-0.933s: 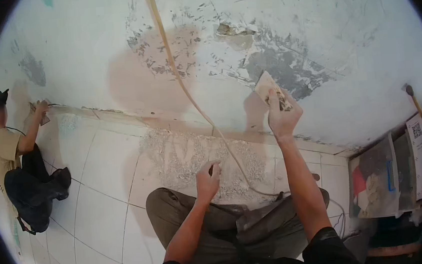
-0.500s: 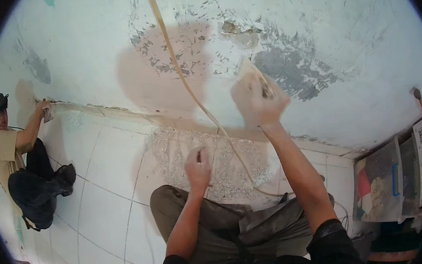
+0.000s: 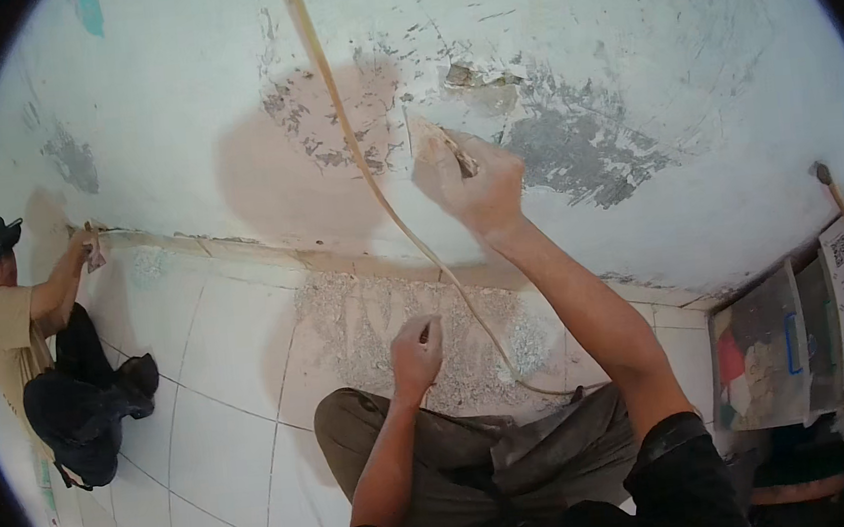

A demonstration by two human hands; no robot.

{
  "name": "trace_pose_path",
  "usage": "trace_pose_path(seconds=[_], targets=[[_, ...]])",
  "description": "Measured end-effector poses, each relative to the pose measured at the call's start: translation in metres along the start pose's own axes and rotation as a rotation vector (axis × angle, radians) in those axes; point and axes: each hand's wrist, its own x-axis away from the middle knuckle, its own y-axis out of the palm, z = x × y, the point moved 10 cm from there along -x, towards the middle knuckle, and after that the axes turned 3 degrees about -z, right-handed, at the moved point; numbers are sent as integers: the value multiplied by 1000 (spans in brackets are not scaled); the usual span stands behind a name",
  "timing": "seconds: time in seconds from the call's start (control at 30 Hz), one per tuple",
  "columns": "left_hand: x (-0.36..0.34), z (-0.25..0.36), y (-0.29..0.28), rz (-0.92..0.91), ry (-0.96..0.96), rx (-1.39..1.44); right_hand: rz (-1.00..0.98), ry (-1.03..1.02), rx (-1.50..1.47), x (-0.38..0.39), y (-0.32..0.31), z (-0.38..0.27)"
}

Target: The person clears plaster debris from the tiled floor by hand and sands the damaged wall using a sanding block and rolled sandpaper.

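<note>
Gripping scraper (image 3: 428,140) in right hand (image 3: 485,180), just swung left away from the grey patch (image 3: 578,149) toward the cord (image 3: 362,163), so probably working another bit of wall (image 3: 739,216). Keeping left hand (image 3: 416,359) half-curled, can't tell if empty.

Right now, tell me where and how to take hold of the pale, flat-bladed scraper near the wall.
Probably best by the rear part, where the right hand grips it, coming from the lower right. The pale, flat-bladed scraper points its thin blade up and left, so holding behind that leaves the front edge free. Its rear is partly hidden by the hand.
</note>
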Motion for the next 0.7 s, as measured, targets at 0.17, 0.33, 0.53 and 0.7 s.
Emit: trace_pose_path(seconds=[0.17, 0.33, 0.53, 0.7], targets=[[14, -21, -39, 139, -131, 56, 252, 394, -218, 63, -74, 57], [13, -22, -15, 39, -190, 52, 192, 226, -210, 52, -50, 50], [6, -21, -7, -48, -152, -56, 77, 163, -266, 34, 34, 22], [16, -45, -24, 34, -287, 82, 167, 289, -229, 109, -78, 36]])
